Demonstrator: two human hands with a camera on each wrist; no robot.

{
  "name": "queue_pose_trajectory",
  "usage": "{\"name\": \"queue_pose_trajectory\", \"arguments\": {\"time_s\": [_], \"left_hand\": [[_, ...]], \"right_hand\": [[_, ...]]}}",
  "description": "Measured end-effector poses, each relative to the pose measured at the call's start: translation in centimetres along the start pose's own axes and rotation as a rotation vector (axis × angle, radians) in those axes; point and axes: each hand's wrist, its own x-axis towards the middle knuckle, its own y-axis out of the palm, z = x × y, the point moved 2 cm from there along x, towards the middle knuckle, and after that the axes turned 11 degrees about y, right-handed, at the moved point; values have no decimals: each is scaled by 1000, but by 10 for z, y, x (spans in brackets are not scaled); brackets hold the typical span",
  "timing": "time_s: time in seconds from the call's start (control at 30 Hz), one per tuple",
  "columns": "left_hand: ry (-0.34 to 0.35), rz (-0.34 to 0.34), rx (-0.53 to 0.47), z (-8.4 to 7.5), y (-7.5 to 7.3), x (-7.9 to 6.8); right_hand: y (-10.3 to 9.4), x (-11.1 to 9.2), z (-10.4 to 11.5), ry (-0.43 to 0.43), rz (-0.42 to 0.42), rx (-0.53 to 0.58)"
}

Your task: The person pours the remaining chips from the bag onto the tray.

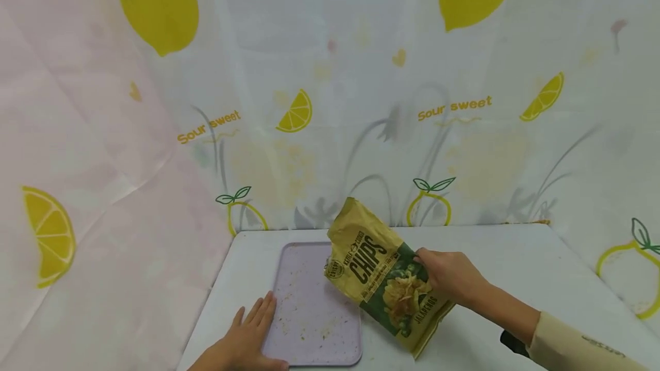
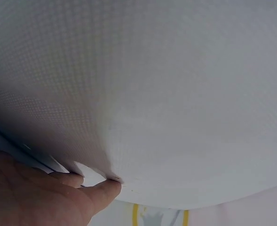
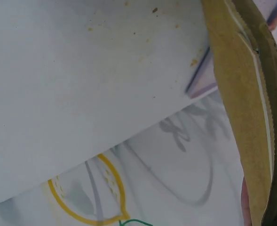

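Note:
A yellow and green bag of jalapeño chips [image 1: 381, 279] is held by its right side in my right hand [image 1: 456, 276]. The bag leans with its top end toward the upper left, overlapping the right edge of a lilac tray [image 1: 304, 268] in the head view. Crumbs lie scattered on the tray. My left hand [image 1: 247, 334] lies along the tray's left edge, fingers straight and thumb near the front corner. In the right wrist view, the bag's side [image 3: 237, 103] fills the right of the picture. Fingers of the left hand [image 2: 44, 197] touch a white surface in the left wrist view.
The tray stands on a white table [image 1: 515, 262]. A curtain [image 1: 350, 147] printed with lemons hangs behind the table and at its sides. Small crumbs [image 3: 193, 62] dot the white tabletop beside the tray's corner in the right wrist view.

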Motion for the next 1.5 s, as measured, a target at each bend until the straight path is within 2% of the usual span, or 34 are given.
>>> {"name": "queue_pose_trajectory", "arguments": {"time_s": [0.13, 0.27, 0.37, 0.43, 0.5, 0.73, 0.8, 0.93, 1.0, 1.1, 1.2, 1.3, 1.37, 1.5], "left_hand": [[-26, -6, -30, -4, 9, -1], [-41, 28, -46, -6, 12, 1], [-45, 57, -26, -5, 4, 4], [-51, 74, -16, -2, -1, 4], [-55, 81, -18, -2, -3, 2], [-35, 47, -8, 1, -1, 3], [-34, 43, -15, 0, 1, 4], [-37, 46, 2, 0, 2, 3], [-41, 47, 22, 1, -1, 3], [-46, 38, 25, 1, -2, 1], [-40, 34, 6, 1, -2, 1], [-40, 39, -3, 1, 1, 2], [-46, 41, 2, 1, 2, 2], [-47, 47, 15, 2, 3, 2]], "right_hand": [[-5, -2, 0, -1, -9, -17], [-16, -3, -3, 4, -124, -16], [-17, 1, -1, -51, -190, 3], [-12, 4, 3, -97, -186, -12], [-7, 4, 8, -116, -137, -33], [-4, -1, 6, -2, -11, -86], [-7, 0, 4, -3, -35, -98], [-10, 7, 1, -29, -168, -74], [-8, 11, 2, -58, -182, -68], [-1, 13, 5, -105, -106, -84], [3, 11, 8, -84, -13, -101], [3, 8, 9, -65, 20, -102], [2, 9, 9, -72, -4, -102], [-2, 13, 5, -77, -145, -50]]}}
